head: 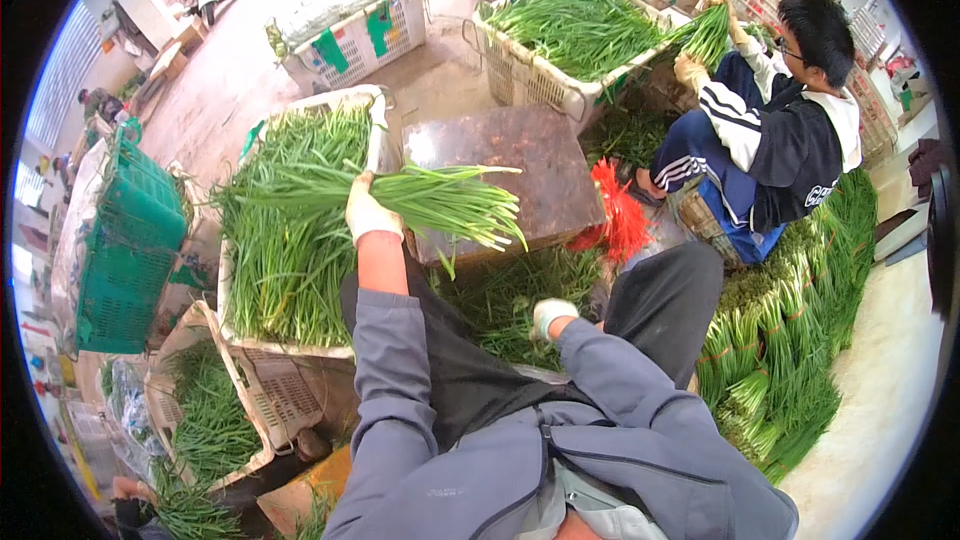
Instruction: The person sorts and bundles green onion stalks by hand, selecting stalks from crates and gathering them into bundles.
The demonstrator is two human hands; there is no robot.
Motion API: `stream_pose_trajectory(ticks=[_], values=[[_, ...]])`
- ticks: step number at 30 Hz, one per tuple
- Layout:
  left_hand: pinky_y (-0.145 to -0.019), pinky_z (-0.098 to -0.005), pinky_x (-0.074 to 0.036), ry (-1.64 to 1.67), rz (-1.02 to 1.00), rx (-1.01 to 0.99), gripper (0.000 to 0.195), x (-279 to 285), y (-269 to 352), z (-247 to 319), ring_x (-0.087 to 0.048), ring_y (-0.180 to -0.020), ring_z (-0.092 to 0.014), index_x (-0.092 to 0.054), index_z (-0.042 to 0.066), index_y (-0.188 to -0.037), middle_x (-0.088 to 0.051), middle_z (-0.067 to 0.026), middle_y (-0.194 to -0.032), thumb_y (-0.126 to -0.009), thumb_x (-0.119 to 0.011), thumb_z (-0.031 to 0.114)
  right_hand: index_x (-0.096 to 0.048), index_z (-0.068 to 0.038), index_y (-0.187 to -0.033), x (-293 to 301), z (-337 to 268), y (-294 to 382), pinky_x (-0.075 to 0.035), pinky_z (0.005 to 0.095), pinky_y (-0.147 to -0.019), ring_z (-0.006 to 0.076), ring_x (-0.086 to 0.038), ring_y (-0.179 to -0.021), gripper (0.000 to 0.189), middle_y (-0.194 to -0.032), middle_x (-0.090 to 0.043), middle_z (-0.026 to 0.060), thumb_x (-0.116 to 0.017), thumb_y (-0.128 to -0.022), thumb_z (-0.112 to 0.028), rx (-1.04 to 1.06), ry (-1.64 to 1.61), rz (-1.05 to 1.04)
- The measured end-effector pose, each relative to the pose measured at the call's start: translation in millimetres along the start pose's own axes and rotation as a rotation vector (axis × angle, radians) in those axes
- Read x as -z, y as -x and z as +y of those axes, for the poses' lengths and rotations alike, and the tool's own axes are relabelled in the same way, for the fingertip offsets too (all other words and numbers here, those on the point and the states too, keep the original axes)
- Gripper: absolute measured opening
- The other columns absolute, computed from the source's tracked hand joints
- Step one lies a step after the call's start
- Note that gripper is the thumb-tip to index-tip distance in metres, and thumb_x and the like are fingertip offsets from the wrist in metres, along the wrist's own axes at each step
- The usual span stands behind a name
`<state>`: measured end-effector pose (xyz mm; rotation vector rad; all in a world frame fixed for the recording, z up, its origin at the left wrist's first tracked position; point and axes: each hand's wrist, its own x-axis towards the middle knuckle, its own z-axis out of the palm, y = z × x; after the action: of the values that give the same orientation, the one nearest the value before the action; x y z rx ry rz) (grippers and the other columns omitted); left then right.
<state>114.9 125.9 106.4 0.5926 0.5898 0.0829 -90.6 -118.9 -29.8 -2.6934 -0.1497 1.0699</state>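
Note:
My left hand (370,211), in a pale work glove, grips a bunch of long green leafy stalks, like garlic chives (457,202). The pale stem ends point right, above a brown board-topped block (510,165); the leaves reach back over a white plastic crate (225,292) heaped with the same greens. My right hand (553,315), gloved too, hangs low between my knees over loose trimmed leaves (517,285); its fingers are partly hidden, and whether it holds anything does not show. Red ties (624,217) hang at the block's right corner.
A co-worker (795,112) sits at the right, holding greens beside another full crate (577,97). Tied bundles (780,337) line the floor at my right. At the left stand a green crate (131,247) and a tilted crate (240,397) of greens. Another white crate (360,45) stands beyond.

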Motion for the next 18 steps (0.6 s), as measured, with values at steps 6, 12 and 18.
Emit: stream_pose_trajectory(ticks=[6, 12, 18], values=[[-0.092, -0.0532, -0.045, -0.059, 0.016, 0.03, 0.025, 0, -1, -6, -0.058, -0.099, -0.034, -0.057, 0.004, -0.106, -0.059, -0.0156, -0.111, -0.086, -0.059, 0.019, -0.065, -0.009, -0.099, 132, -70, 54, -0.05, 0.0398, -0.076, 0.033, -0.061, -0.089, 0.024, -0.092, -0.063, 0.0113, -0.066, -0.08, -0.024, 0.378, -0.362, 0.987], [-0.09, -0.0513, -0.045, -0.028, -0.028, -0.017, 0.027, 15, -8, 1, -0.058, -0.096, -0.035, -0.058, 0.002, -0.106, -0.06, -0.0174, -0.109, -0.085, -0.057, 0.019, -0.066, -0.004, -0.084, 174, -75, 48, -0.05, 0.0338, -0.077, 0.0257, -0.062, -0.087, 0.015, -0.091, -0.063, 0.0107, -0.067, -0.08, -0.019, 0.744, -0.479, 0.818], [-0.088, -0.0502, -0.046, 0.027, -0.05, 0.02, 0.026, 12, -13, 7, -0.059, -0.095, -0.033, -0.057, 0.003, -0.104, -0.06, -0.0166, -0.106, -0.086, -0.057, 0.022, -0.064, 0.003, -0.092, 160, 14, 96, -0.051, 0.03, -0.072, 0.0227, -0.065, -0.075, 0.018, -0.091, -0.068, 0.02, -0.062, -0.078, -0.008, 0.588, -1.368, 0.162]])
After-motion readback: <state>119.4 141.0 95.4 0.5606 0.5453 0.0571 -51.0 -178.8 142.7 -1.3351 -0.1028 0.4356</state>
